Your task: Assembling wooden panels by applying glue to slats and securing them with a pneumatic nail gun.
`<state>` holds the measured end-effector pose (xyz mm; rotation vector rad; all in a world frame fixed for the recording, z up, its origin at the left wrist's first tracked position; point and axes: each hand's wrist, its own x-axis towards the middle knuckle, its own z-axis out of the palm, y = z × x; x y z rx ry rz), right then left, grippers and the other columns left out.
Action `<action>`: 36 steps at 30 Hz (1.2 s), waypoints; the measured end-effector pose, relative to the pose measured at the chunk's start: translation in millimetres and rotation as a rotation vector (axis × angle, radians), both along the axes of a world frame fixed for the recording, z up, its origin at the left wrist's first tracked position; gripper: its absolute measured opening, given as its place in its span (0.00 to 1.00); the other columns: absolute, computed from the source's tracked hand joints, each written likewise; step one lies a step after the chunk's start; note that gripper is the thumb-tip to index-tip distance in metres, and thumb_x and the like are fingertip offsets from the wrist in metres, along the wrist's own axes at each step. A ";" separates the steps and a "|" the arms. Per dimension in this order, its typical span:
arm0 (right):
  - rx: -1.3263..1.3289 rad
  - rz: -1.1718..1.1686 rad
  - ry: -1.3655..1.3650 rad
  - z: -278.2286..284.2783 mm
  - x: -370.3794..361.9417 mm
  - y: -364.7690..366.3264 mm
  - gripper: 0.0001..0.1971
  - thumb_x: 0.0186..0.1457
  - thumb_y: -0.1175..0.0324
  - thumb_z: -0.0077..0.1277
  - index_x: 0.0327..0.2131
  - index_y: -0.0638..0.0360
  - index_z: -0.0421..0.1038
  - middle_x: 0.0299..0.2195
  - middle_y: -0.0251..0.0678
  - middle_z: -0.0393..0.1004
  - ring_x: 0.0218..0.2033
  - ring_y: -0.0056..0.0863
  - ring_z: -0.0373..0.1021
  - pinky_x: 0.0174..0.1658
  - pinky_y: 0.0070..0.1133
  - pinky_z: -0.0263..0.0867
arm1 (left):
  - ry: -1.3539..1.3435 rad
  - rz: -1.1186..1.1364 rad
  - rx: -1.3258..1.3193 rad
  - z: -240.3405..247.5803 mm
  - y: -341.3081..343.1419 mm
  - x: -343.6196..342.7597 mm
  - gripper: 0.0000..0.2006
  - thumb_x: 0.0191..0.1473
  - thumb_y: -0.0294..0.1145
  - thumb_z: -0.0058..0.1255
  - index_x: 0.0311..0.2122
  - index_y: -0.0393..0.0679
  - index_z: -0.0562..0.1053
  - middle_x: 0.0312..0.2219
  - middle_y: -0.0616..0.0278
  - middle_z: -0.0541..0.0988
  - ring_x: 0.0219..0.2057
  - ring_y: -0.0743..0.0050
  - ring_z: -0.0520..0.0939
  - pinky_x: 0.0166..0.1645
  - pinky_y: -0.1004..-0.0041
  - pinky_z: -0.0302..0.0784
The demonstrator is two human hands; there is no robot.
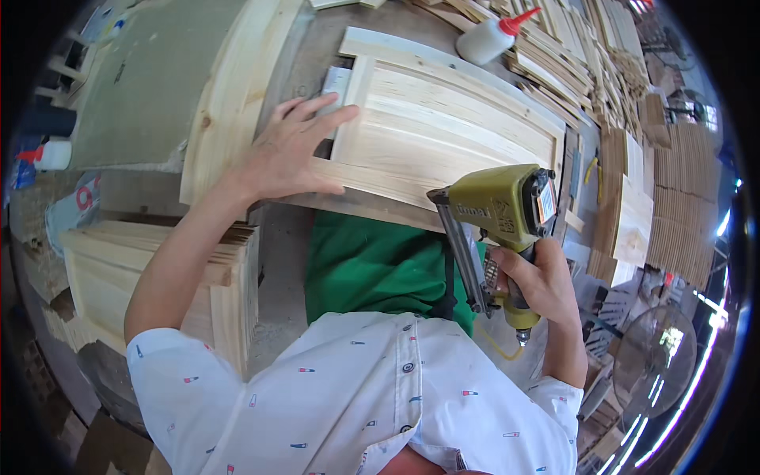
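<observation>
A pale wooden frame panel lies flat on the workbench before me. My left hand spreads its fingers over the panel's left end, the thumb near its front rail and the fingertips by the left rail. My right hand is wrapped around the handle of an olive-green nail gun. The gun's nose rests at or just above the front rail, right of the middle; I cannot tell if it touches. A thin yellow hose trails from the bottom of the handle.
A white glue bottle with a red tip stands behind the panel. Thin wood strips are heaped at the back right. Finished-looking panels are stacked at left, boards at right. A fan stands lower right.
</observation>
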<state>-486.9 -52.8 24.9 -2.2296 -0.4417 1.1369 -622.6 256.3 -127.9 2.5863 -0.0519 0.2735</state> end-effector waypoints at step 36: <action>0.013 -0.398 -0.076 -10.7 20.1 -125.7 0.07 0.54 0.73 0.53 0.35 0.65 0.68 0.20 0.29 0.70 0.20 0.14 0.65 0.24 0.18 0.62 | 0.323 0.134 -0.023 30.3 -20.9 10.0 0.53 0.27 0.33 0.70 0.64 0.50 0.57 0.63 0.54 0.57 0.65 0.53 0.55 0.66 0.59 0.52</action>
